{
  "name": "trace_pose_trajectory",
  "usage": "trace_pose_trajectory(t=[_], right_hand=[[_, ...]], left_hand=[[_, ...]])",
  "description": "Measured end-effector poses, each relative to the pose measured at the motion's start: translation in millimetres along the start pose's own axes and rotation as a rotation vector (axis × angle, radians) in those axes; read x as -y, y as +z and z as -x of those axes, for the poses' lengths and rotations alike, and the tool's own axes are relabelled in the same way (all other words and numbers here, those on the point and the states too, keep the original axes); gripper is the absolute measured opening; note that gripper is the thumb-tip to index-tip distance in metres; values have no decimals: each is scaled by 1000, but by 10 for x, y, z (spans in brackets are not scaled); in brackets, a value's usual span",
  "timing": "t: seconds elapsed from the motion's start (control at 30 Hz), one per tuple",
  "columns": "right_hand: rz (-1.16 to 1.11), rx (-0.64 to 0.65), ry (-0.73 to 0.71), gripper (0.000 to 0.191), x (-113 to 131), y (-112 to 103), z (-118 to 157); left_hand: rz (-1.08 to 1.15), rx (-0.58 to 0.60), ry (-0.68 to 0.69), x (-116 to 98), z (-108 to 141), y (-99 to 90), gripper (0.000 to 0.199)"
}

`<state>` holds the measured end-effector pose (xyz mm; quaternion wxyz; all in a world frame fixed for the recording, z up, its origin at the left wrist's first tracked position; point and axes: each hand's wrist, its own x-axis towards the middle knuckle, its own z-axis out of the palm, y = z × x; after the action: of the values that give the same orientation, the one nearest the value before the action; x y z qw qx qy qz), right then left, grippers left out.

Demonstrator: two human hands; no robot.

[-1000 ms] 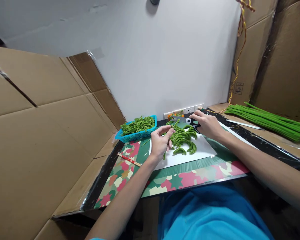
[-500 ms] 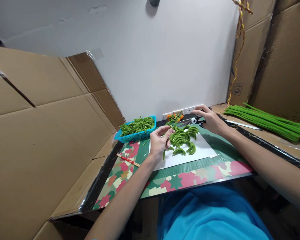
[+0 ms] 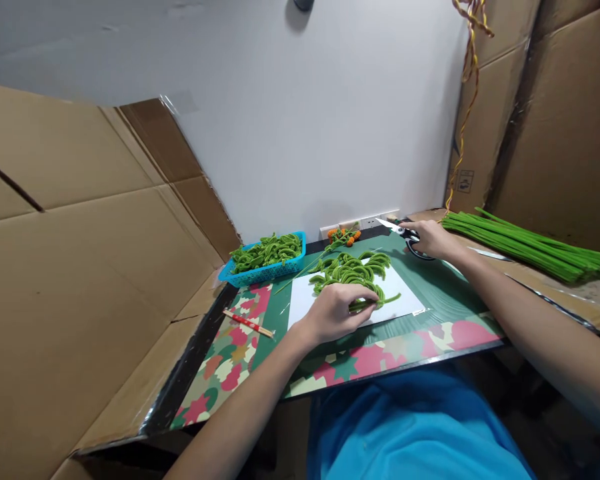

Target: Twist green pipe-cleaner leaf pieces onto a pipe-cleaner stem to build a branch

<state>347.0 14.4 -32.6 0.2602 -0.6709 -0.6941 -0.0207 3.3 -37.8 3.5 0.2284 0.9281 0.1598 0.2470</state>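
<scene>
Fuzzy green curved pieces (image 3: pixel 353 268) lie heaped on a white sheet (image 3: pixel 300 300) on the green table mat. My left hand (image 3: pixel 343 310) is over the sheet's front part, thumb and fingertips pinched on a green stem whose end sticks out to the right. To the right of the sheet, my right hand (image 3: pixel 427 239) has its fingers at the handles of black-handled scissors (image 3: pixel 409 233); the blades point up and left, slightly raised. A blue basket (image 3: pixel 265 273) full of green pieces stands behind at the left.
Orange-and-green sprigs (image 3: pixel 344 237) lie near the wall sockets (image 3: pixel 371 223). Red-wrapped chopsticks (image 3: pixel 247 323) rest at left. Long green stems (image 3: pixel 530 243) lie on cardboard at right. Cardboard walls (image 3: pixel 95 267) flank the table.
My left hand has moved right and nearer the table's front edge, over the sheet, with a green stem. My right hand has closed on the scissors, whose blades now point up and left.
</scene>
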Motion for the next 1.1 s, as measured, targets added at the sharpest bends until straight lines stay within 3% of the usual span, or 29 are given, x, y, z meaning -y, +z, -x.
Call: trace_pose_trajectory(t=[0.3, 0.6, 0.73, 0.93, 1.1], right_hand=[[2, 125, -54, 65, -86, -24, 17], [136, 157, 46, 48, -49, -59, 51], [158, 138, 95, 45, -93, -35, 38], [57, 208, 38, 56, -236, -2, -42], [60, 288, 31, 61, -220, -3, -46]], left_hand=[[-29, 94, 53, 62, 1, -5, 22], [-96, -89, -4, 106, -7, -37, 26], [-90, -97, -6, 90, -8, -31, 25], [-77, -94, -12, 102, -31, -17, 27], [-30, -148, -51, 117, -37, -21, 26]])
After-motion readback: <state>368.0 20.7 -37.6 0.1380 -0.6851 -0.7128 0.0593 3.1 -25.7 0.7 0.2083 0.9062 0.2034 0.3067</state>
